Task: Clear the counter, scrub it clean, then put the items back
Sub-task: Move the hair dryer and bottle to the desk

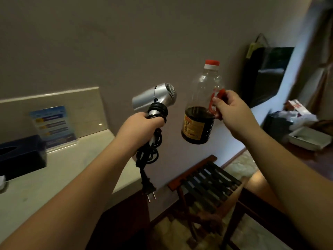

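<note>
Silver hair dryer (155, 98) gripped in left hand (142, 127), red-handled bottle (201, 109) in right hand (232, 112).

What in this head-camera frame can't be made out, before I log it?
- Print on the blue sign card: blurred, unreadable.
- Bottle label: too small and dim to read.
- Hair dryer handle: covered by the left hand and wound cord.
- Tissue box: cut off by the left edge.
- Clutter on the far right table: blurred, items unidentifiable.
- Right hand: hides part of the bottle's red handle.
</note>
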A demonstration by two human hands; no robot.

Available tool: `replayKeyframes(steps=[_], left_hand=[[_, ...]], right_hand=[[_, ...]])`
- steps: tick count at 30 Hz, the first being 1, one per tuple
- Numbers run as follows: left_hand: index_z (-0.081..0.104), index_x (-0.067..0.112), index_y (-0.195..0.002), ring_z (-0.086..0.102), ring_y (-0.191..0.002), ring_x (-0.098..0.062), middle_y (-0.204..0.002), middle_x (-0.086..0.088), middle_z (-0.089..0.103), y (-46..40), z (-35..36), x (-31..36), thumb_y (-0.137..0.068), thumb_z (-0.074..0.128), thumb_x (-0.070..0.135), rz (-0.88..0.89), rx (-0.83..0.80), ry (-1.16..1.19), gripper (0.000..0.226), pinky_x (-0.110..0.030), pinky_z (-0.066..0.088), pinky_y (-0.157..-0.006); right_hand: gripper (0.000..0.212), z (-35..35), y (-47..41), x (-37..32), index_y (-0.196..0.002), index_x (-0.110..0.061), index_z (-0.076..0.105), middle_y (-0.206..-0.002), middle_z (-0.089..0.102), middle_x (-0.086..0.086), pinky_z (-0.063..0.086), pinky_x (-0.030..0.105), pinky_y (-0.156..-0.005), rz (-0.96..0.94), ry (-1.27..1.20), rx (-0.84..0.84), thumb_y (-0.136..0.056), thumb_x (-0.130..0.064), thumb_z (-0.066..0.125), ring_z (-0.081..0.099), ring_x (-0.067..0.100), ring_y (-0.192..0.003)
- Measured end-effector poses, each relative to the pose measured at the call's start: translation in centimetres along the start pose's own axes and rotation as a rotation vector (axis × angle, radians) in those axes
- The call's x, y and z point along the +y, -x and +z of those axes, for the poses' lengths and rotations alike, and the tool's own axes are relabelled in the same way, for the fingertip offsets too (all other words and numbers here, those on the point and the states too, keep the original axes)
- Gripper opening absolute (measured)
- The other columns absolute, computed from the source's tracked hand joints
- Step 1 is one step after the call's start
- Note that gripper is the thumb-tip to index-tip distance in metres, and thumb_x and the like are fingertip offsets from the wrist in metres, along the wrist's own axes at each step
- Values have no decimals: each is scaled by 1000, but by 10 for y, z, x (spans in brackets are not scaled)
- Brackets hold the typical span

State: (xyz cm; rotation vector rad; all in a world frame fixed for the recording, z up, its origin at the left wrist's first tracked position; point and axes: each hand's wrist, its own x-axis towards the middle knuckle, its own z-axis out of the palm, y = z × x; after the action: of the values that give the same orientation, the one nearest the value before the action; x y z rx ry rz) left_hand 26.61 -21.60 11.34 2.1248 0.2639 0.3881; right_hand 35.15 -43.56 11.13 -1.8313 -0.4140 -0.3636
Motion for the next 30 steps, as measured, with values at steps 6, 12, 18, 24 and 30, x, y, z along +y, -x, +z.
replayKeyframes(steps=[6, 12, 18, 24, 30], left_hand=[[67, 23, -91, 67, -84, -24, -86, -4, 72, 20, 109, 37, -81, 65, 37, 24, -158, 16, 17, -34, 47, -69], [64, 24, -97, 64, -79, -16, -87, -1, 70, 44, 237, 66, -85, 63, 34, 21, -307, 13, 15, -31, 47, -66], [62, 20, -102, 64, -89, -29, -94, -11, 67, 68, 348, 89, -87, 60, 35, 7, -406, -44, 22, -40, 48, -72], [60, 17, -90, 57, -70, -21, -80, -8, 62, 76, 424, 95, -85, 60, 39, -1, -490, -138, 22, -34, 41, -65], [60, 15, -91, 59, -71, -21, -83, -9, 65, 69, 478, 96, -86, 61, 38, 10, -530, -223, 23, -32, 41, -63]], right_hand=[[16, -111, 41, 56, -113, -23, 54, -84, 61, -3, 43, 23, -65, 83, 99, 110, -100, -27, 46, 57, 10, -69], [8, -221, 83, 128, -95, -32, 55, -72, 60, 0, 49, 31, -66, 177, 182, 155, -98, -26, 50, 56, 9, -62], [12, -310, 114, 191, -89, -33, 52, -77, 62, 6, 48, 32, -68, 255, 258, 173, -97, -24, 51, 57, 10, -62], [16, -369, 140, 233, -86, -36, 49, -76, 60, -1, 42, 25, -61, 350, 265, 207, -97, -24, 50, 58, 9, -64], [8, -399, 151, 267, -99, -29, 55, -78, 61, 2, 42, 24, -63, 453, 211, 243, -98, -24, 49, 58, 11, -69]])
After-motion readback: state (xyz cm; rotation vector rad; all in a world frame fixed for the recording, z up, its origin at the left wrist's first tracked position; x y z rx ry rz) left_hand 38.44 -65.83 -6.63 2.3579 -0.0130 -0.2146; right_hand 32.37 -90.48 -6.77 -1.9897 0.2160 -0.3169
